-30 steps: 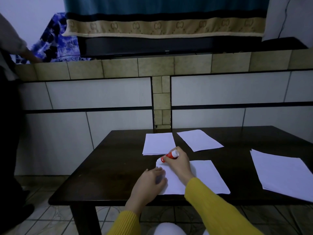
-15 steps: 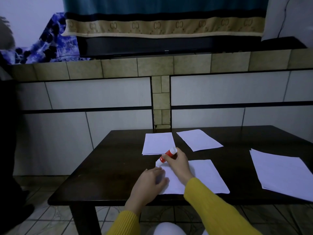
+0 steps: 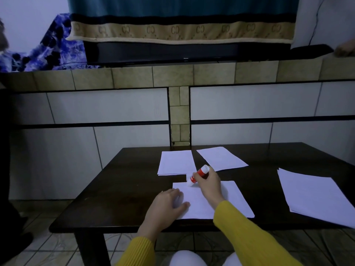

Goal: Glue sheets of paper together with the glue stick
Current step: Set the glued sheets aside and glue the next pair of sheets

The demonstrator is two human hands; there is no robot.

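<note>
The tabletop (image 3: 123, 189) is dark wood and carries four lots of white paper: a stack (image 3: 315, 196) well apart to the right, two far sheets (image 3: 175, 162) and (image 3: 221, 158) near the back edge, and the near sheet (image 3: 230, 198) in front of the person, which is the one being worked on.

Across the last second the near sheet and the other papers have kept their places. The left hand (image 3: 165, 206) has stayed where it was, lying flat on the near sheet's left part with fingers straight and slightly spread, pinning the paper down. The right hand (image 3: 208, 186) has shifted a little toward the sheet's far edge, and the glue stick (image 3: 198, 174) it pinches between thumb and curled fingers has tilted: a second ago it lay lower and nearly hidden by the hand, now it slants with its white cap end up and to the right and its glue end down and to the left. That lower tip now sits at the far left corner region of the near sheet, touching it or just above; I cannot tell which.

I read this as a glue stroke in progress along the far edge. No second sheet has yet been laid on, so joining is still ahead.
</note>
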